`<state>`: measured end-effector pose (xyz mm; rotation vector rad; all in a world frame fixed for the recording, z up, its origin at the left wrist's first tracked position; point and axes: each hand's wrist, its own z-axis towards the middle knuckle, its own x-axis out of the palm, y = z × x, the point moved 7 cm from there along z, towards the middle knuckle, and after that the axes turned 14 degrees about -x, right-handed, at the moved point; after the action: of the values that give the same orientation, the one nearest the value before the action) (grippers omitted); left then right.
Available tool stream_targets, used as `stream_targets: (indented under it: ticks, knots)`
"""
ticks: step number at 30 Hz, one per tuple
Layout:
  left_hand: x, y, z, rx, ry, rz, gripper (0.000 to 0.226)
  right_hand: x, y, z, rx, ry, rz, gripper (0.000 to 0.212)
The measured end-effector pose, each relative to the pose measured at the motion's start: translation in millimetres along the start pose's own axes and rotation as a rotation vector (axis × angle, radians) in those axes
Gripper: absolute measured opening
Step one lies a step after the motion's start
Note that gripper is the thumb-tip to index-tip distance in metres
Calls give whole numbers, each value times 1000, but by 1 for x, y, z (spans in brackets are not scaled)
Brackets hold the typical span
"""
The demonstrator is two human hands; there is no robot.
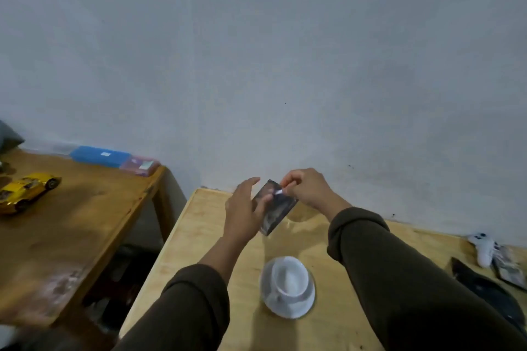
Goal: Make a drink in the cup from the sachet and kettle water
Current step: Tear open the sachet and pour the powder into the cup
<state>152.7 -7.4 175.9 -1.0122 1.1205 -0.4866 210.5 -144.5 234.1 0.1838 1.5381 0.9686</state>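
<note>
A dark sachet is held up over the far part of the light wooden table. My left hand grips its left edge. My right hand pinches its top corner, where a small pale strip shows between the fingertips. Nearer to me, a white cup stands upright on a white saucer; the inside of the cup looks white. No kettle is in view.
A darker wooden table stands to the left with a yellow toy car, a blue box and a pink box. At the right lie a white game controller, more sachets and a dark cloth. A grey wall rises behind.
</note>
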Motion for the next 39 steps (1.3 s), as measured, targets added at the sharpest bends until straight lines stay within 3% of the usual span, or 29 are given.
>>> stream_targets:
  ticks: [2,5,8,11,13,29,39]
  knots:
    - [8,-11,0,-89,74,-122,23,-9,-5,-4,-7,7,4,13]
    - [17,-26,-4,-103,82,-188,17,-22,-9,-10,-30,-16,83,13]
    - [30,-36,-9,-103,127,-163,18,-30,-11,-17,-59,-54,158,11]
    - [38,-43,-13,-87,156,-152,19,-33,-15,-19,-82,-79,78,7]
    - [42,-44,-15,-92,171,-165,19,-34,-20,-20,-59,-94,52,14]
    - [59,-28,-15,-340,262,-354,28,-12,-16,-15,-166,-42,-153,13]
    - [68,-14,-10,-441,321,-404,34,-3,-24,-15,-124,-40,-54,16]
